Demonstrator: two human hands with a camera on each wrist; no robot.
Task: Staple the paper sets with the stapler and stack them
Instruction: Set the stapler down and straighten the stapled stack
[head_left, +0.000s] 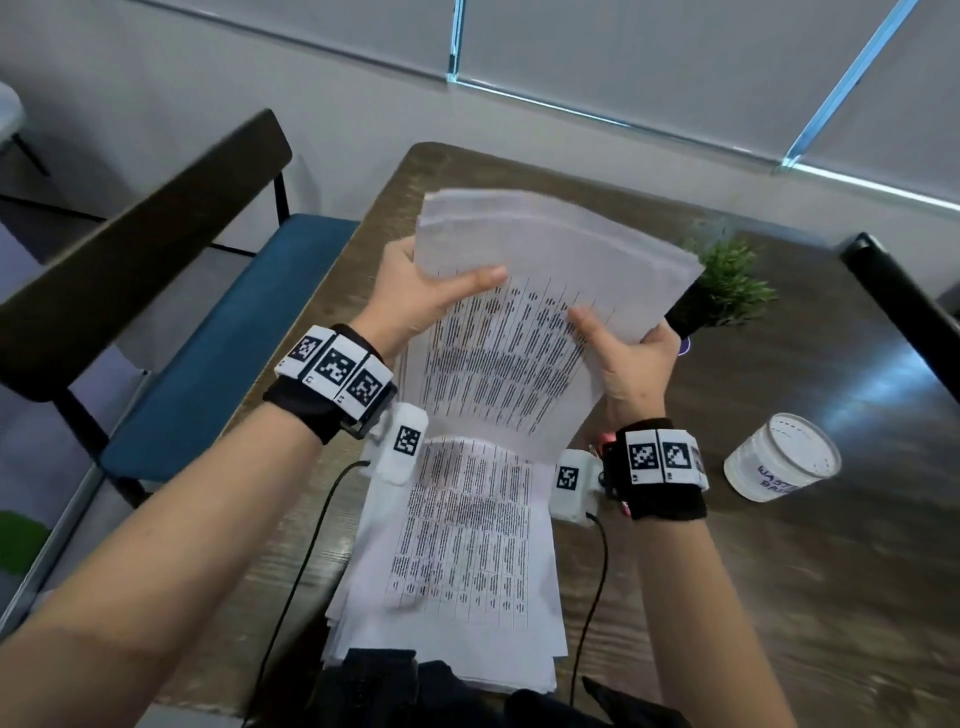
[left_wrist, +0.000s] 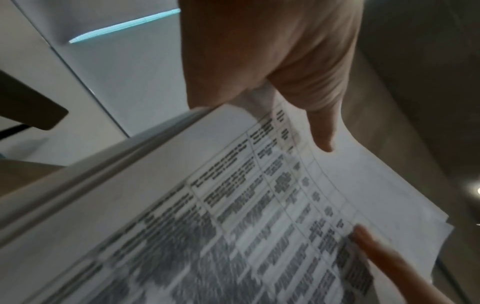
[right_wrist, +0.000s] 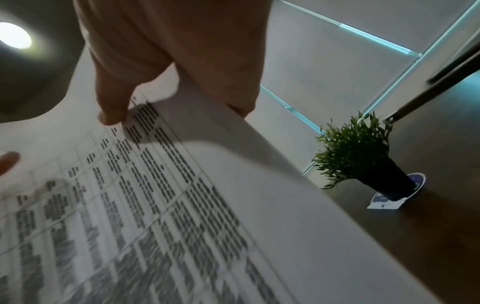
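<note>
Both hands hold one thick set of white printed sheets (head_left: 524, 332) lifted above the table and tilted toward the person. The left hand (head_left: 415, 296) grips its left edge, thumb lying across the printed face, fingers hidden behind. The right hand (head_left: 623, 353) pinches the right edge, thumb on the front. Below the held set, a loose pile of white printed sheets (head_left: 457, 561) lies on the dark wooden table (head_left: 779, 571) near its front edge. Right of the held set stands a small green plant in a black pot (head_left: 722, 286), and a clear lidded plastic jar (head_left: 782, 457) lies on its side. A blue-seated dark chair (head_left: 208, 338) stands left of the table.
</note>
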